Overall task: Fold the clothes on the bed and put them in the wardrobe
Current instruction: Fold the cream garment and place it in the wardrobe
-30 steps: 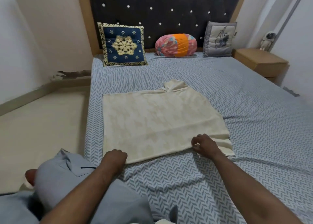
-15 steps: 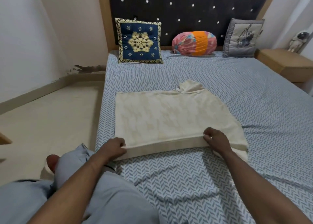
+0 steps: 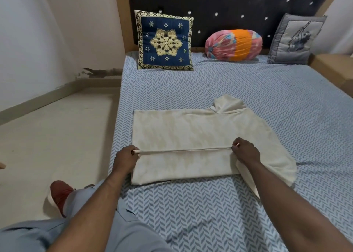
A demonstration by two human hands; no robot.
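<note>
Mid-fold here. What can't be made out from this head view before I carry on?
Head view only:
- Wardrobe: outside the frame.
- Cream patterned garment: its near right corner is covered by the right forearm.
- Left hand and right hand: each grip's lower fingers hide under the lifted hem.
- Wooden bedside table: cut off by the right edge.
- Red shoe: partly behind the grey trouser leg.
</note>
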